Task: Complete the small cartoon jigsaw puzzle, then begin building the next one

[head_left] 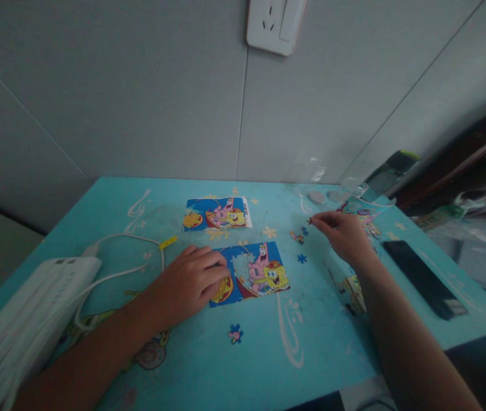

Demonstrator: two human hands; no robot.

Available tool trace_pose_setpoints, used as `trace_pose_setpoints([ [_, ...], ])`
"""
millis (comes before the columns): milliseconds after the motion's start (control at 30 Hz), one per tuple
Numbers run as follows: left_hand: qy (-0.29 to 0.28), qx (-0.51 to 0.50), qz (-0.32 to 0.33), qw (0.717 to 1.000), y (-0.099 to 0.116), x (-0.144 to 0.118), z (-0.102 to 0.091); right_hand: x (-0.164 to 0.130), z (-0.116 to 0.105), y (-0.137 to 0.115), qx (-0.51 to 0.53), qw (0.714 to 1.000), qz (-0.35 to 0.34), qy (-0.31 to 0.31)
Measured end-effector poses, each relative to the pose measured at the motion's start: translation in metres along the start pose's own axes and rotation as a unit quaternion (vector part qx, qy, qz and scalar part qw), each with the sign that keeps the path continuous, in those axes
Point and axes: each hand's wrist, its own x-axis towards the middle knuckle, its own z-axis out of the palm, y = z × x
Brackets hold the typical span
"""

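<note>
Puzzle piece (310, 220) is pinched at the fingertips of the right hand (343, 234), up and to the right of the half-built puzzle (249, 274) on the tabletop (208, 365); the left hand (189, 282), its fingers loosely curled together, is pressed on the puzzle's left edge, so it lies nearer; loose pieces (298, 235) are scattered between.

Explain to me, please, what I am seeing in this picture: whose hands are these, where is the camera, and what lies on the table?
The camera sits on a person's head and looks down, so both arms are that person's own. The left hand rests on the left edge of a partly built cartoon jigsaw on the turquoise table. The right hand pinches a small puzzle piece. Behind the jigsaw lies a reference picture. Loose pieces are scattered about. A white power strip lies far left, a dark flat object far right.
</note>
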Motion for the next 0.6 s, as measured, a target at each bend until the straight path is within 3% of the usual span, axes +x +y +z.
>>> trace_pose_setpoints([
  [167,0.018,-0.001,0.005,1.000,0.001,0.001,0.000,0.000,0.004,0.004,0.016,0.999,-0.002,-0.039],
  [433,0.001,-0.003,-0.002,1.000,0.001,0.000,0.000,-0.014,0.016,-0.015,0.104,0.961,-0.099,-0.238],
  [500,-0.005,-0.001,-0.007,1.000,0.001,0.000,0.000,-0.015,0.018,-0.015,0.087,0.962,-0.105,-0.238],
  [600,-0.009,0.002,-0.009,1.000,0.002,0.000,-0.001,-0.013,0.020,-0.016,0.003,0.983,-0.090,-0.161],
])
